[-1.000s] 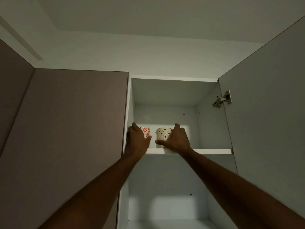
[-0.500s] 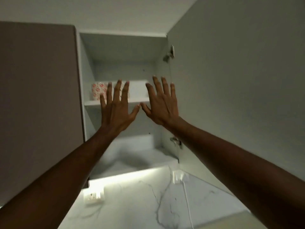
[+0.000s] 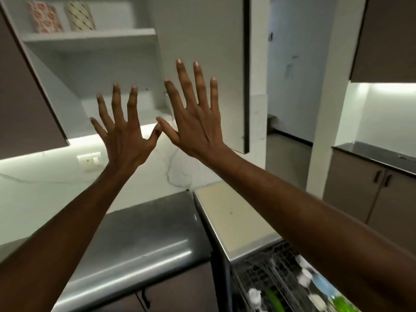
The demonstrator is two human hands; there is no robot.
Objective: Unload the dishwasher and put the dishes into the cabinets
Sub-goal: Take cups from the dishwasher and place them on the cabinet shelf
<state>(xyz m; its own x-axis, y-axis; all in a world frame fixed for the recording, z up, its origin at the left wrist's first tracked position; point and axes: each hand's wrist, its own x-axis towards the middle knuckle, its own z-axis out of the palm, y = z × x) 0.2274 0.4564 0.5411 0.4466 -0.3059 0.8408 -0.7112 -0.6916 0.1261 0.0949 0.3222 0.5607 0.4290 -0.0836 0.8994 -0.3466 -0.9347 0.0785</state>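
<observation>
Left hand (image 3: 126, 140) and right hand (image 3: 195, 127), each grip spread wide and holding nothing, thumbs touching, below the shelf edge (image 3: 90, 38).

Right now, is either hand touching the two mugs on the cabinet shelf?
Apart. The head view shows the left hand and right hand spread open and empty, well below the red-patterned mug and the beige mug.
</observation>
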